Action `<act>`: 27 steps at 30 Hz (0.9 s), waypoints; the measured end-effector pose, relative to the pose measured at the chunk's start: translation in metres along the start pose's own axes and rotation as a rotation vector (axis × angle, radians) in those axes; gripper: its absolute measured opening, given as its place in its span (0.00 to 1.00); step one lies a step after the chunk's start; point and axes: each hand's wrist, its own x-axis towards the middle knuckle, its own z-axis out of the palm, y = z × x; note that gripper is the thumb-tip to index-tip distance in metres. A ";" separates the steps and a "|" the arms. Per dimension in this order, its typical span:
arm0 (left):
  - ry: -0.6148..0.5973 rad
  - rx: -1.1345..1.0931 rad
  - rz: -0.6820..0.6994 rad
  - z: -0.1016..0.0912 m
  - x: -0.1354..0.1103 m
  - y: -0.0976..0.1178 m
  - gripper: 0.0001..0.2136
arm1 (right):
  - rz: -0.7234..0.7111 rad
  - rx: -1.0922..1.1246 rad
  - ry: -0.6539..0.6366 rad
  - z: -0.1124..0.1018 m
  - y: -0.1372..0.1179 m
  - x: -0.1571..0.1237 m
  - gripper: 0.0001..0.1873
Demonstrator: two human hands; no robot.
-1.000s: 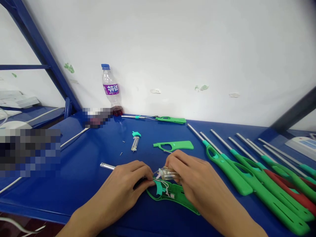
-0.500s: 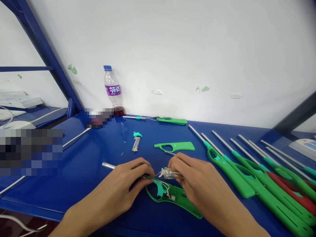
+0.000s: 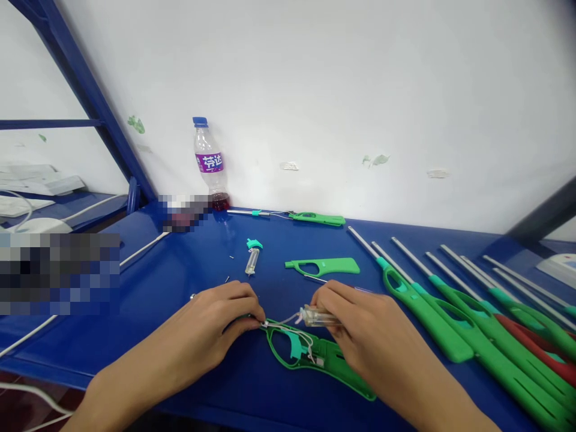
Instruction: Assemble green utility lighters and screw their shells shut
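Observation:
An opened green gas lighter shell (image 3: pixel 333 377) lies on the blue table, with a turquoise trigger (image 3: pixel 294 346) and white wires inside. My left hand (image 3: pixel 229 318) is closed at its narrow neck, pinching the front end where the wires run in. The tip of a metal tube (image 3: pixel 193 296) shows beyond that hand; the rest is hidden. My right hand (image 3: pixel 355 318) is closed around a clear fuel tank (image 3: pixel 317 317), held over the shell. A thin tube (image 3: pixel 288 321) runs from the tank towards my left fingertips.
Assembled lighters (image 3: pixel 450 324) lie at the right. A green half shell (image 3: pixel 333 266), another fuel tank (image 3: pixel 252 261) with a turquoise part and small metal bits lie behind my hands. A partly assembled lighter (image 3: pixel 317 218) and a drink bottle (image 3: pixel 210 162) are by the wall.
My left hand has shifted left and slightly down along the tube, showing more of the shell's neck and the thin tube. My right hand still holds the tank.

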 end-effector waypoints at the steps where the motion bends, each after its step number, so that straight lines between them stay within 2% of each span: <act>1: 0.001 -0.002 -0.003 0.000 0.000 0.001 0.12 | -0.007 -0.001 -0.001 0.001 0.000 0.000 0.18; 7: -0.027 0.028 -0.038 -0.001 -0.005 0.003 0.11 | -0.057 -0.002 0.048 0.003 0.000 -0.001 0.20; 9: 0.027 0.077 -0.041 0.000 -0.007 0.005 0.09 | -0.063 0.029 0.073 0.002 -0.001 0.000 0.21; 12: 0.165 0.106 -0.019 0.008 -0.005 0.011 0.15 | -0.070 0.082 0.106 0.000 -0.003 0.002 0.22; 16: 0.283 0.003 0.040 0.026 0.005 0.023 0.19 | -0.080 0.111 0.135 0.001 -0.005 0.003 0.22; 18: 0.305 -0.055 0.078 0.034 0.010 0.028 0.15 | -0.080 0.122 0.131 0.002 -0.006 0.002 0.21; 22: 0.407 -0.119 0.126 0.040 0.016 0.030 0.12 | 0.004 0.140 0.097 -0.003 -0.008 0.000 0.11; 23: 0.436 -0.121 0.120 0.040 0.016 0.029 0.12 | 0.043 0.143 0.090 -0.005 -0.009 0.000 0.12; 25: 0.476 -0.118 0.100 0.040 0.016 0.029 0.14 | 0.115 0.154 0.080 -0.009 -0.009 -0.002 0.20; 27: 0.490 -0.114 0.091 0.040 0.015 0.029 0.14 | 0.169 0.178 0.060 -0.012 -0.007 -0.004 0.22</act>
